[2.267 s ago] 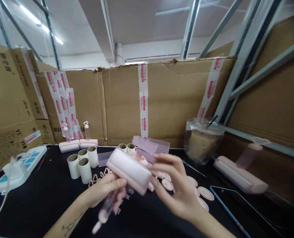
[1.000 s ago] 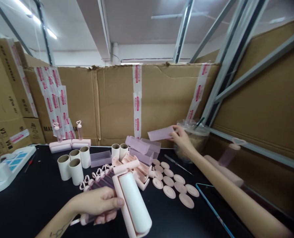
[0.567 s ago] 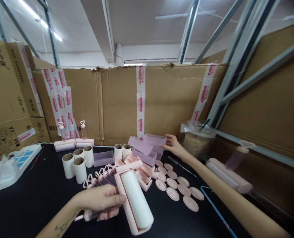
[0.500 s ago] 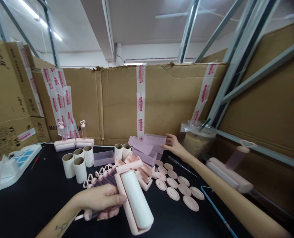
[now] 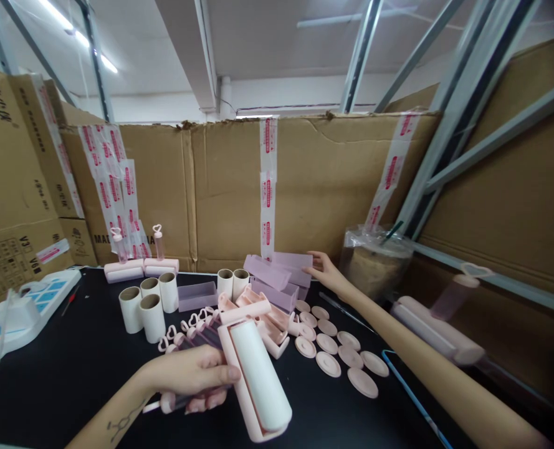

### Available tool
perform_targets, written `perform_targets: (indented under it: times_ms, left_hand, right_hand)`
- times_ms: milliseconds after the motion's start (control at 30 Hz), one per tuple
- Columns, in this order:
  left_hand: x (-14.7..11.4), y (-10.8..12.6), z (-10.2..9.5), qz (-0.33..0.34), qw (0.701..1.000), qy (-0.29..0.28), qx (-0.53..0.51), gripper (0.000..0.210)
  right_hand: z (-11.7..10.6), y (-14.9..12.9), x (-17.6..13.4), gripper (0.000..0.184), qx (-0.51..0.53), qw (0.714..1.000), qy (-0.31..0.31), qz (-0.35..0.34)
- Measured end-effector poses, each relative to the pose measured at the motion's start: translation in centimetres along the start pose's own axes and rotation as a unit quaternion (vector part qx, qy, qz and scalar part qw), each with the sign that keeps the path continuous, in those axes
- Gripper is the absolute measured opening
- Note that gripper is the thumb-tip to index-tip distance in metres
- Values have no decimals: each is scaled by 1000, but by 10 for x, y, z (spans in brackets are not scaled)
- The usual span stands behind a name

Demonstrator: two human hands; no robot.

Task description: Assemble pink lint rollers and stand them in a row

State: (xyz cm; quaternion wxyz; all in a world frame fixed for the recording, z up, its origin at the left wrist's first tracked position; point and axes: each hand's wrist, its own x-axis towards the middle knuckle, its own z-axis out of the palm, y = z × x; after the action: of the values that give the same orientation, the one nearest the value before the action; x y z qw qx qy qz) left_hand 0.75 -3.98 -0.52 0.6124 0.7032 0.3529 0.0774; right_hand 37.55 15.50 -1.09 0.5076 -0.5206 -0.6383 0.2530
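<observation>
The left hand (image 5: 190, 377) is clenched round the clear handle of a pink lint roller (image 5: 258, 374), fingers (image 5: 220, 373) wrapped over the stem, w/ the white roll lying in its pink cradle and pointing toward 5 o'clock, low over the black counter (image 5: 62, 374) near the front edge. It looks light, hard plastic, smooth and prob. a bit slick; the sticky roll is the part to keep off (paper surface would grab skin), so the handle or the cradle's ends seem the sane places to take it. The right hand (image 5: 323, 271) is stretched out to 1 o'clock, fingers loosely spread and touching the stack of lilac covers (image 5: 286, 274) at the far side; whether it actually grips one I can't tell. These look thin, stiff, light, best pinched by an edge. Between the hands: round pink caps (image 5: 335, 349) in rows, cardboard tubes (image 5: 148, 305) at 11 o'clock, a bagged cup (image 5: 379, 262) just right of the covers.
</observation>
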Motion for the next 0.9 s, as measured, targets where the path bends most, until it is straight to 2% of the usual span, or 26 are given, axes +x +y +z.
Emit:
perform_targets:
  times_ms: [100,233,433,700,900]
  left_hand:
    - [0,0,0,2,1000,-1,7,55]
    - [0,0,-1,1,1000,-6,12,56]
    - [1,-2,-2,10,1000,-7,6,55]
    - [1,0,0,10,1000,2,-4,56]
    - [3,-2,-1,14,1000,1,-2,57]
  right_hand:
    - [4,0,0,37,11,1000,-11,-9]
    - [11,1,3,57,25,999,-23,-24]
    - [19,5,7,36,25,999,-29,-14]
    - [25,2,5,44,25,1000,-19,2]
    - [28,0,8,35,11,999,6,32]
